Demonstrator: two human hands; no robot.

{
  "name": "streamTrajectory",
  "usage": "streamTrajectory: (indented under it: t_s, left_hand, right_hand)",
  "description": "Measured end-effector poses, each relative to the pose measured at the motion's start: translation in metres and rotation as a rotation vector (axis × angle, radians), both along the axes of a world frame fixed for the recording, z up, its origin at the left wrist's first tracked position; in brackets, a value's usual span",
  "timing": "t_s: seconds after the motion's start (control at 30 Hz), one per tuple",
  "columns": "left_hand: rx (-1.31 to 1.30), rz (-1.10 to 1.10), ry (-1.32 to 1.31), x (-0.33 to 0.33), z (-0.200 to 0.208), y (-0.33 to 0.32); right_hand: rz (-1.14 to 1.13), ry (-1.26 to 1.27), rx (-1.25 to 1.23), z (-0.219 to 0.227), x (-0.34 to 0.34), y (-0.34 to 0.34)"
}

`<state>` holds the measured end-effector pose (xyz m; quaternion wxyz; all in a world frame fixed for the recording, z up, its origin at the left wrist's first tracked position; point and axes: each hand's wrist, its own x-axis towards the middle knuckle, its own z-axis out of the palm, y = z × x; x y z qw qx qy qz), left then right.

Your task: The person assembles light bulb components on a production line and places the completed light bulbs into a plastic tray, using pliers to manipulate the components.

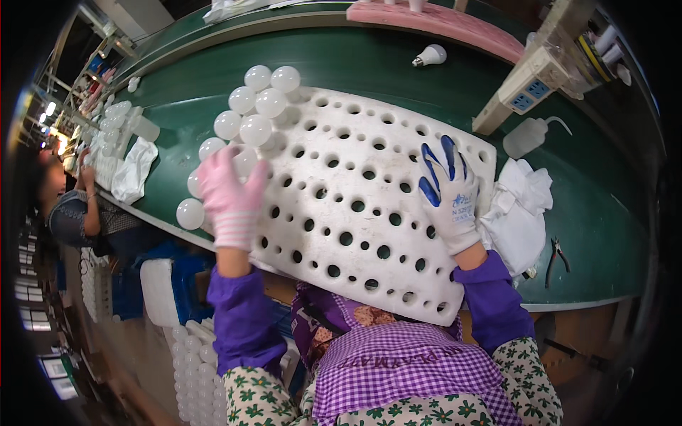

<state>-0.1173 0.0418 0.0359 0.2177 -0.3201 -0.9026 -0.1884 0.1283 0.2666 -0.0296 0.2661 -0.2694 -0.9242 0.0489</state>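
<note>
My left hand (229,195), in a pink glove with white stripes at the cuff, is at the left end of a white foam board (341,184) full of round holes. Its fingers and thumb close around a frosted white light bulb (244,160) standing among several others (256,130). The fingertips are partly hidden. My right hand (449,195), gloved in white with blue-coated fingers, rests spread over the board's right part and holds nothing. Apart from the bulbs along the left end, the board's visible holes hold nothing.
A single bulb (430,55) lies at the back of the green table (590,234). To the right are a crumpled white cloth (522,202), a squeeze bottle (526,137), pliers (557,261) and a post with sockets (529,91). Pink foam (440,27) lies behind; a person (74,206) is at far left.
</note>
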Motion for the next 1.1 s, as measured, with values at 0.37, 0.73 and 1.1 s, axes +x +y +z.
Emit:
streamTrajectory:
  t_s: [0.37, 0.73, 1.1]
  left_hand:
    - [0.101, -0.047, -0.331, 0.005, -0.021, -0.066]
    - [1.25, -0.442, -1.445, 0.108, -0.002, -0.035]
    - [1.106, -0.509, -1.646, 0.132, -0.022, -0.012]
  right_hand:
    - [0.022, -0.086, 0.038, 0.004, 0.002, 0.036]
    - [0.173, 0.02, -0.242, 0.074, 0.002, -0.03]
    - [0.499, 0.294, -1.476, 0.087, 0.0, -0.07]
